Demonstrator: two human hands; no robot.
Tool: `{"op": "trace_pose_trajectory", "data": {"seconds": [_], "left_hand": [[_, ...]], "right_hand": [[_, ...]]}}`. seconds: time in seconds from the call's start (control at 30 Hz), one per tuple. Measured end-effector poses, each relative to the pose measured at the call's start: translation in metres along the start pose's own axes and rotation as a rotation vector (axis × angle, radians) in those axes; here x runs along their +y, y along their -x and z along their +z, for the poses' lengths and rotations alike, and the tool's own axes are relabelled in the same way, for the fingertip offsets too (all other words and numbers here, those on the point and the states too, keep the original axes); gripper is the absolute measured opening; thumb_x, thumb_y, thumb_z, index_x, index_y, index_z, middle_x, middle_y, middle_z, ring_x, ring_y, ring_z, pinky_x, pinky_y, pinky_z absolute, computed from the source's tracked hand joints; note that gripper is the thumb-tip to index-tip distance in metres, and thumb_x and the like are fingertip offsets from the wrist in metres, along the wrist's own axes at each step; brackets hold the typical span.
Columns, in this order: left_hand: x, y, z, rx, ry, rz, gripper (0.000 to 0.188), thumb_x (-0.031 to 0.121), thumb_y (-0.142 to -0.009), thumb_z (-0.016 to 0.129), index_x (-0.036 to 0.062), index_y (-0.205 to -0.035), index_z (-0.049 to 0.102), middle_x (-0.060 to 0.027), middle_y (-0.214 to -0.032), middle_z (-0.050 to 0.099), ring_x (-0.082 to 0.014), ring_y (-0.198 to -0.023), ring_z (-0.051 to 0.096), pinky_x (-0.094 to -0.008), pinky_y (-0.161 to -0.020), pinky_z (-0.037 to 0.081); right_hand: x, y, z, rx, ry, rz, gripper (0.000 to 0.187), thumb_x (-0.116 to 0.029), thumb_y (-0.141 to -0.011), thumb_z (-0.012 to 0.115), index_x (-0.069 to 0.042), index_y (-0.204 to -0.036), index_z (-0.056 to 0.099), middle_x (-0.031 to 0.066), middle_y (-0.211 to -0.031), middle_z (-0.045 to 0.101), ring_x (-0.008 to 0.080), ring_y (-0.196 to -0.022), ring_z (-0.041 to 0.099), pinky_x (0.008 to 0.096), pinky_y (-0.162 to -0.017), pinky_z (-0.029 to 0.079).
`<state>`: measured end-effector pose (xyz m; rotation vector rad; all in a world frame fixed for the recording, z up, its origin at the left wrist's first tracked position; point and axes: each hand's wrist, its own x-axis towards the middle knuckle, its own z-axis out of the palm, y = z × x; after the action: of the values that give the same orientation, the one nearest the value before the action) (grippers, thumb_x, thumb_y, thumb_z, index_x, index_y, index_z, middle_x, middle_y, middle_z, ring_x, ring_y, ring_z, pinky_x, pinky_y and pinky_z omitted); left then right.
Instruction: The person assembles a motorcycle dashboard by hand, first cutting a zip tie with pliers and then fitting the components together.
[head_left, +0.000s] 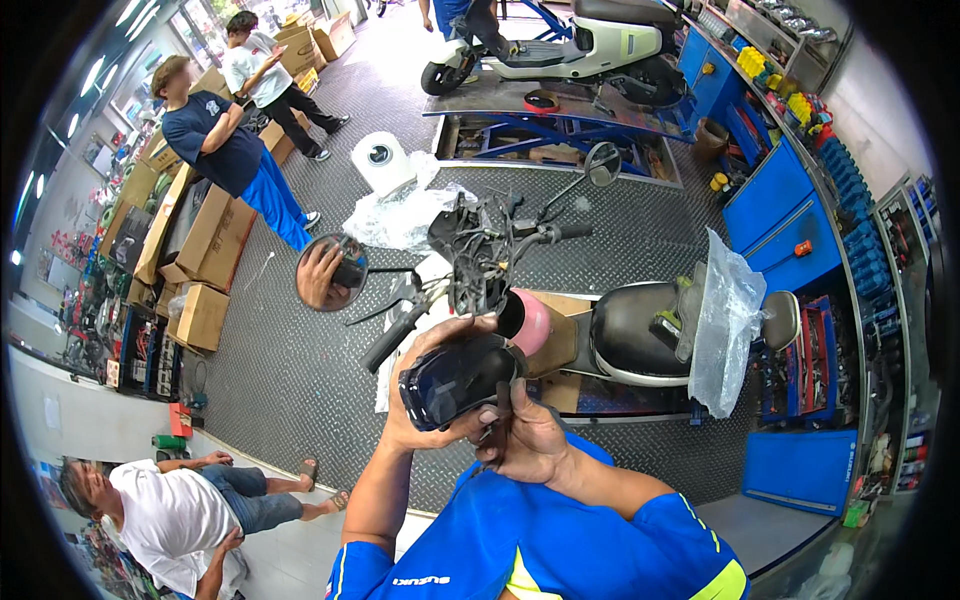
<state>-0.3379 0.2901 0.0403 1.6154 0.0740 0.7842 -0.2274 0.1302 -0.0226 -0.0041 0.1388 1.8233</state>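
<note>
My left hand (398, 425) is wrapped round a glossy black rounded housing (455, 382), fingers over its far side and thumb at its near edge. The housing looks like a scooter headlight or instrument unit; which one I cannot tell. My right hand (540, 440) is closed at its lower right end, pinching a small dark piece whose kind is hidden by the fingers. Just beyond stands a partly stripped scooter, its handlebar (398, 335) turned left and a tangle of black wires (480, 250) exposed at its front. A pink round object (530, 322) sits behind the wires.
The round left mirror (331, 272) juts out near my left arm. Clear plastic wrap (728, 320) hangs by the black seat (635, 325). Another scooter (580, 50) stands on a blue lift. Blue cabinets (785, 220) line the right; cardboard boxes (210, 240) and several people are around.
</note>
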Motion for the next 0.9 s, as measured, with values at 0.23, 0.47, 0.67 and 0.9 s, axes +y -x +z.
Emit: {"op": "trace_pose_trajectory", "data": {"seconds": [0.23, 0.47, 0.67, 0.9], "left_hand": [[0.019, -0.104, 0.003, 0.256, 0.11, -0.005, 0.09, 0.042, -0.078, 0.095, -0.005, -0.142, 0.052, -0.0221, -0.126, 0.068, -0.0378, -0.123, 0.069, -0.0523, -0.107, 0.056], [0.084, -0.225, -0.018, 0.307, -0.176, -0.387, 0.066, 0.039, -0.095, 0.078, -0.008, -0.136, 0.056, -0.0196, -0.113, 0.072, -0.0278, -0.101, 0.076, -0.0403, -0.09, 0.063], [-0.014, -0.294, -0.026, 0.261, -0.265, -0.793, 0.046, 0.041, -0.099, 0.078, 0.0022, -0.116, 0.06, -0.0068, -0.092, 0.07, -0.0157, -0.076, 0.071, -0.0321, -0.074, 0.061], [-0.094, -0.324, 0.005, 0.073, -0.329, -1.033, 0.047, 0.043, -0.098, 0.08, -0.0009, -0.11, 0.067, -0.0068, -0.088, 0.074, -0.0152, -0.069, 0.071, -0.0341, -0.061, 0.057]], "right_hand": [[-0.09, 0.011, 0.032, -0.217, 0.719, 0.094, 0.059, -0.041, -0.112, 0.058, 0.004, -0.15, 0.051, 0.0225, -0.144, 0.065, 0.0306, -0.121, 0.07, 0.0384, -0.09, 0.061], [-0.229, 0.006, 0.011, 0.193, 1.022, -0.322, 0.033, -0.023, -0.11, 0.064, 0.001, -0.132, 0.066, 0.0143, -0.105, 0.077, 0.0189, -0.089, 0.075, 0.0308, -0.079, 0.061], [-0.251, -0.026, 0.019, 0.04, 1.11, -0.473, 0.09, -0.043, -0.102, 0.074, 0.002, -0.166, 0.029, 0.0218, -0.15, 0.056, 0.0291, -0.134, 0.057, 0.0391, -0.107, 0.052], [-0.252, -0.065, 0.039, 0.087, 1.423, -0.604, 0.101, -0.025, -0.089, 0.092, 0.001, -0.164, 0.029, 0.0148, -0.148, 0.056, 0.0228, -0.137, 0.053, 0.0379, -0.117, 0.042]]}}
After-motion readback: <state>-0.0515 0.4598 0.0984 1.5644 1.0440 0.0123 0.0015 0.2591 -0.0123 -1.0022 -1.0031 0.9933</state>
